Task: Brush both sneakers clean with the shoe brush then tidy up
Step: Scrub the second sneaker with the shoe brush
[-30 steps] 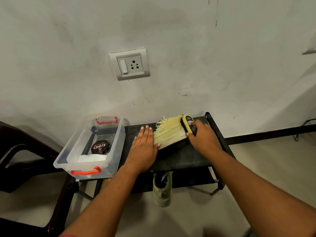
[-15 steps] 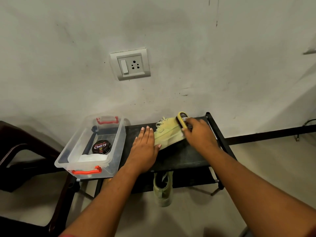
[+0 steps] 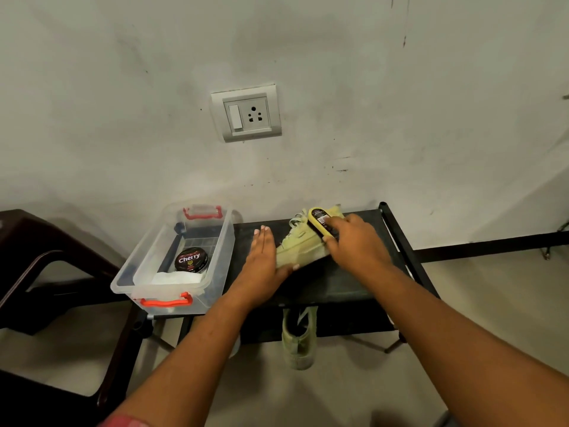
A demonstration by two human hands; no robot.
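Two pale green sneakers were in view, with one shoe brush, two bare hands, one clear storage box and one tin of polish. The first sneaker (image 3: 297,249) lay on the top shelf of a black rack (image 3: 345,282) that stood against a scuffed white wall (image 3: 400,118). The second sneaker (image 3: 299,343) sat under that shelf, toe towards the camera. The shelf's front edge hid its heel end, so whether it rested on a lower shelf or on the floor could not be told.

The storage box (image 3: 135,260) stood at the left end of the rack, just beside the left hand, with a red handle at each end. Inside it lay a round black tin (image 3: 191,258) labelled Cherry and a white cloth (image 3: 177,277) touching the tin's near side. A switch and socket plate (image 3: 246,117) was on the wall above the rack, and a dark chair (image 3: 46,266) stood to the left of the box. The right forearm crossed over the right part of the shelf and covered it.

The first sneaker lay between the two hands. The left hand (image 3: 261,260) was flat on the shelf with its fingers straight and together, pressed against the sneaker's left side, the thumb lying on the shoe's near edge. The right hand (image 3: 354,245) had its fingers curled round the yellow shoe brush (image 3: 320,224), which rested on top of the sneaker near the laces, its far end sticking out past the fingers towards the wall
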